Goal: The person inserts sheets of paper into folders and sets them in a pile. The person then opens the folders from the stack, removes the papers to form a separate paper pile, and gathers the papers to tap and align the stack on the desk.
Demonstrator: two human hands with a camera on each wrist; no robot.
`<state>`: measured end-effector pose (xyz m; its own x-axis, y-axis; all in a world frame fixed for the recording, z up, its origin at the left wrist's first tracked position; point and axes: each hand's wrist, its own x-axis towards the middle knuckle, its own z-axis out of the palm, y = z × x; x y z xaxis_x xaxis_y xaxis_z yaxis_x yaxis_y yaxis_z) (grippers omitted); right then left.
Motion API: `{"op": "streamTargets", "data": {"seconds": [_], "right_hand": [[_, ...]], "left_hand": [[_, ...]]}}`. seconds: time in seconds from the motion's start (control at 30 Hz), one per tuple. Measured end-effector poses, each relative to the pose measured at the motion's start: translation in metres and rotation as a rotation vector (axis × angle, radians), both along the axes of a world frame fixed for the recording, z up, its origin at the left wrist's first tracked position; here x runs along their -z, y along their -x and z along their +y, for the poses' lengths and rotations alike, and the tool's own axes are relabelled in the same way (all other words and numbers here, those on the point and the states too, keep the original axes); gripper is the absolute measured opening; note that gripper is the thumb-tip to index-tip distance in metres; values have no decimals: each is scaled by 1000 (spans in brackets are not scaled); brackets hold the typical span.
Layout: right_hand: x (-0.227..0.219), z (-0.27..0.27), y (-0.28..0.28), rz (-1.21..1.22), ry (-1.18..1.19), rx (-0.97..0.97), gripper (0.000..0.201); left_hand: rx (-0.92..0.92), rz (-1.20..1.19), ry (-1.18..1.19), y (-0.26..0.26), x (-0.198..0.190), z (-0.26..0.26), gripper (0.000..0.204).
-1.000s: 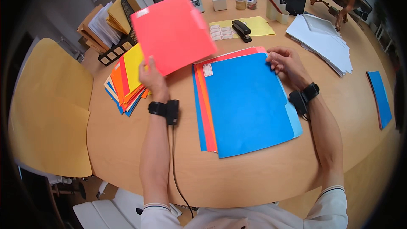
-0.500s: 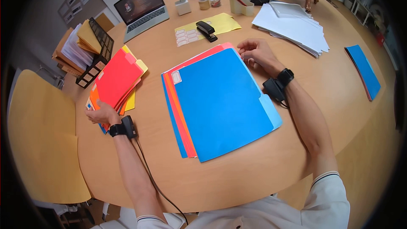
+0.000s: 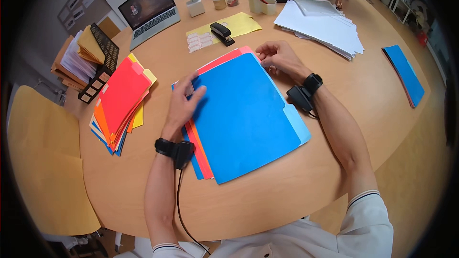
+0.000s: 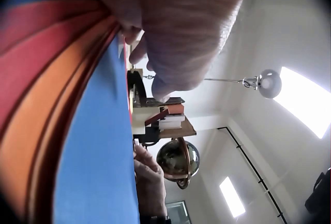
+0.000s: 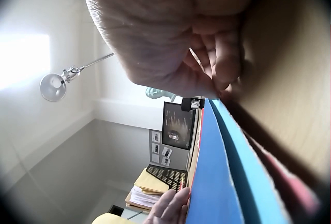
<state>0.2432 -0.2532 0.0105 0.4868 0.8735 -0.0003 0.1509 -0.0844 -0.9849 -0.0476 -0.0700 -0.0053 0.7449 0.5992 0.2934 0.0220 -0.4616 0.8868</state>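
In the head view a blue folder (image 3: 244,119) lies on top of a fanned stack, with red and orange folders (image 3: 200,150) showing along its left side. My left hand (image 3: 181,105) is over the stack's upper left corner, thumb spread out above the blue cover and fingers reaching to the left edge. At the upper right corner, my right hand (image 3: 282,59) has its fingers curled at the edge. The right wrist view has that thumb and fingertips (image 5: 226,71) coming together at the blue folder's corner.
To the left lies a smaller fanned pile, a red folder (image 3: 124,91) uppermost, near a black file rack (image 3: 107,50). Behind the stack are a stapler (image 3: 222,33) on a yellow sheet and a laptop (image 3: 153,14). White papers (image 3: 315,26) and blue folded card (image 3: 404,76) lie right.
My left hand laid the red folder on the left pile, let go, and came back right to the blue-topped stack. The right hand stayed at the stack's upper right corner.
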Motion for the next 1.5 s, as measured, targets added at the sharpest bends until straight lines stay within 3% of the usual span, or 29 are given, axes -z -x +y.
{"op": "streamTargets", "data": {"seconds": [0.07,0.3,0.47,0.53,0.67,0.73,1.0,1.1,1.17,1.23,1.27,1.5], "right_hand": [[1,1,0,0,3,-6,44],[14,12,-3,-143,-11,-12,40],[17,21,10,-361,-36,44,47],[12,21,15,-534,54,55,64],[5,18,31,-677,60,89,67],[3,17,37,-888,171,100,66],[-6,15,43,-833,257,74,70],[1,16,42,-844,238,84,71],[3,15,41,-863,203,97,71],[-2,13,43,-830,198,73,68],[-2,13,43,-830,199,73,68],[-1,14,43,-842,195,90,62]], "left_hand": [[4,216,-490,-3,1,-9,54],[-41,253,-509,-4,4,-11,57],[-70,213,-291,-2,-9,-16,55],[-70,146,-235,-2,-5,-14,54],[-31,-62,-13,0,5,-7,51],[-51,-62,-16,1,6,-4,50],[-127,-81,160,6,-8,-8,47],[-112,-89,338,7,-11,-7,47],[-177,-459,519,-4,-11,-15,45],[413,-625,405,19,10,23,35],[1034,-649,304,9,66,116,31],[935,-621,383,19,71,114,31]]}}
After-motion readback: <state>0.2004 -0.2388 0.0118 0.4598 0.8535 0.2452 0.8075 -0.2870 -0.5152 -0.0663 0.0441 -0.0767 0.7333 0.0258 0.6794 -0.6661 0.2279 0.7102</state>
